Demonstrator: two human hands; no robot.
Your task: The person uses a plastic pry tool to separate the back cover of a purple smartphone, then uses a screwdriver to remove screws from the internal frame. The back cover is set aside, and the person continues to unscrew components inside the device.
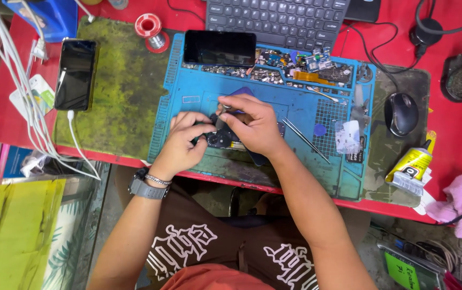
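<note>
While your left hand (183, 140) grips the opened phone (221, 137) on the blue repair mat (188, 104), your right hand (254, 124) pinches a small tool (225, 107) over it.

A mouse (401, 114), keyboard (276, 19) and glue tube (411, 171).

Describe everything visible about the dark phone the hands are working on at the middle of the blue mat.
The dark phone lies flat on the blue mat, back opened, showing camera rings and dark inner parts. The left hand grips its left end; the right hand covers its right side, holding a small metal tool over it. Most of its body is hidden beneath both hands.
</note>
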